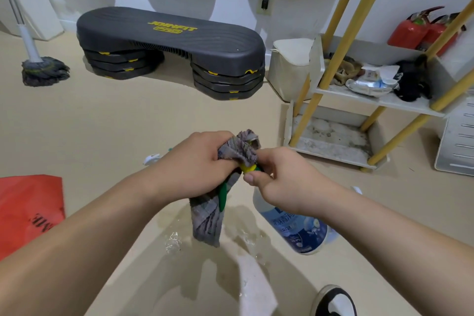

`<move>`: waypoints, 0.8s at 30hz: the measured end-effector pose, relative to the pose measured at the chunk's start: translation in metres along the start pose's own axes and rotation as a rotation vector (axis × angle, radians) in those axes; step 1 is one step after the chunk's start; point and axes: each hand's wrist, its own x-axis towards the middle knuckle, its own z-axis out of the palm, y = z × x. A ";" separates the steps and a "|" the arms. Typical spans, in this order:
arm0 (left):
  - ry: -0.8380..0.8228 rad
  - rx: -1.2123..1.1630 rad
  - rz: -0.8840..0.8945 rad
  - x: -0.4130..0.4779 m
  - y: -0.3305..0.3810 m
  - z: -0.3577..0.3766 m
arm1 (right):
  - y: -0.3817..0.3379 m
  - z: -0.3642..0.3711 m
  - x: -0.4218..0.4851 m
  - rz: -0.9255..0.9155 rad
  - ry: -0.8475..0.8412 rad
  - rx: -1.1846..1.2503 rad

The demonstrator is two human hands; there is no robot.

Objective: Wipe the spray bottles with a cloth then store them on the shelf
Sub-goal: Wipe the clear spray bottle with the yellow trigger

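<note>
Far left, a mop rests on the floor and a red bag lies nearer the camera, with a dark step against the wall behind. In the centre the left hand is curled tight round a grey cloth, bunching it over the bottle's spray head. The cloth's tail hangs down beside the green trigger, and the yellow nozzle peeks out between the hands. The right hand grips the bottle at its neck, thumb by the nozzle. The blue-labelled body sits below that hand, over wet floor. Right of it stands the shelf, well apart, with two red extinguishers behind.
</note>
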 end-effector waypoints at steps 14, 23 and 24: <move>-0.049 -0.260 -0.183 -0.014 0.020 -0.022 | 0.000 -0.004 -0.006 -0.026 -0.042 0.151; 0.173 -0.255 -0.218 -0.016 0.034 0.007 | 0.000 0.008 -0.002 -0.016 0.069 0.259; 0.205 -0.266 -0.238 -0.017 0.035 0.008 | -0.001 0.011 0.000 -0.010 0.114 0.243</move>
